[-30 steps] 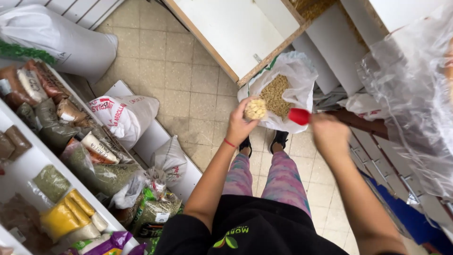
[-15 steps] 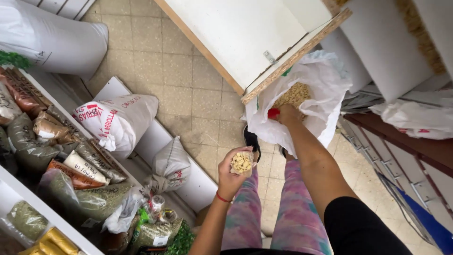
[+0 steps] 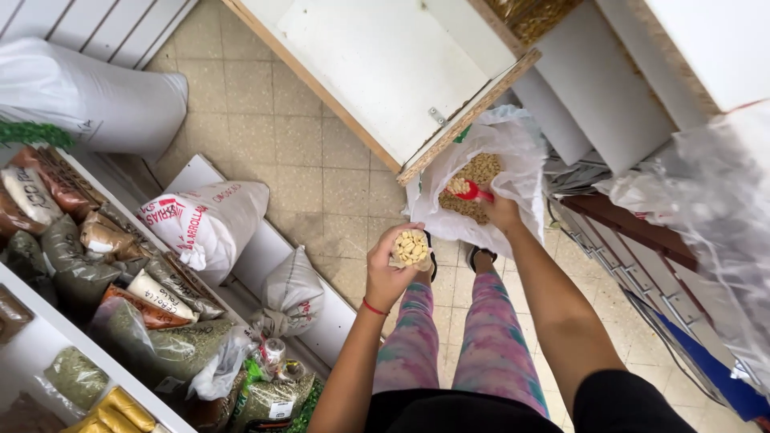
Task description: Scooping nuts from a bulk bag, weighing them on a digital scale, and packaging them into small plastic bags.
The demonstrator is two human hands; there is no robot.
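Small clear bag of pale beans [image 3: 411, 248], upright, open-topped, red scoop [image 3: 473, 192] heaped, inside big sack [image 3: 513, 152]

Beige tiled floor [image 3: 265, 96], white shelving [image 3: 385, 64], daylight.

I count two hands of mine: my left hand [image 3: 391, 269] wrapped around one small clear bag of pale beans [image 3: 411, 248] at mid frame, my right hand [image 3: 501, 210] gripping one red scoop [image 3: 473, 191] inside one big plastic sack of grain [image 3: 481, 180] just above. Three white sacks sit on the left: one large sack [image 3: 88, 96] at upper left, one printed sack [image 3: 210, 224], one small tied sack [image 3: 293, 293].
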